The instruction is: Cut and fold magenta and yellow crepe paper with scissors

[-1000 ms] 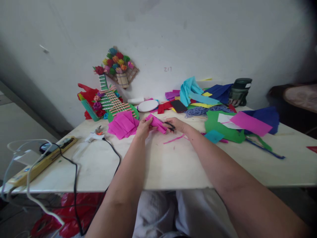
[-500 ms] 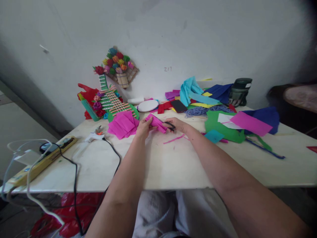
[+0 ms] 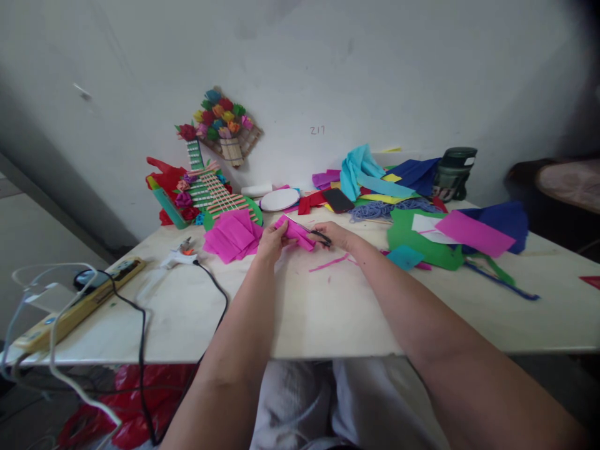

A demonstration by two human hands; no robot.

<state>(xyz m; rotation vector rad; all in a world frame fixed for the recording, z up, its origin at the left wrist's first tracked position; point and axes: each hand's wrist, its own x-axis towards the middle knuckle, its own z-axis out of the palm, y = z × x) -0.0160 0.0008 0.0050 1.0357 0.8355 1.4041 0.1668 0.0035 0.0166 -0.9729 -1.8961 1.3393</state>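
Pale grey wall (image 3: 290, 69) is seen behind a white table (image 3: 319, 325), on which coloured paper and craft pieces are spread. Near the middle of the table, a folded piece of pink paper (image 3: 300, 236) is held by the left hand (image 3: 272, 241), its fingers closed on the paper's left end. Black-handled scissors (image 3: 322, 238) are gripped in the right hand (image 3: 335, 234), and their blades are directed leftward along the far edge of the paper — whether they are parted cannot be told at this size.

Just left of the left hand, a stack of pink sheets (image 3: 233, 236) is fanned out in front of a guitar-shaped craft (image 3: 200, 181) decorated with flowers. Thin pink strips (image 3: 327, 264) are scattered on the table, nearer the body than the scissors. Farther left, a glue gun (image 3: 179, 257) is laid down, and a yellow power strip (image 3: 84, 306) is placed by the table's left edge. Above the guitar-shaped craft, a bouquet of coloured flowers (image 3: 222, 119) is set against the wall.

To the right, a green sheet (image 3: 404, 231) is partly covered by white, pink and turquoise pieces. Behind it, bluish yarn (image 3: 370, 212), a black phone (image 3: 339, 200) and crumpled turquoise paper (image 3: 357, 169) are seen — with a dark lidded cup (image 3: 452, 175) stood beyond them at the far right.
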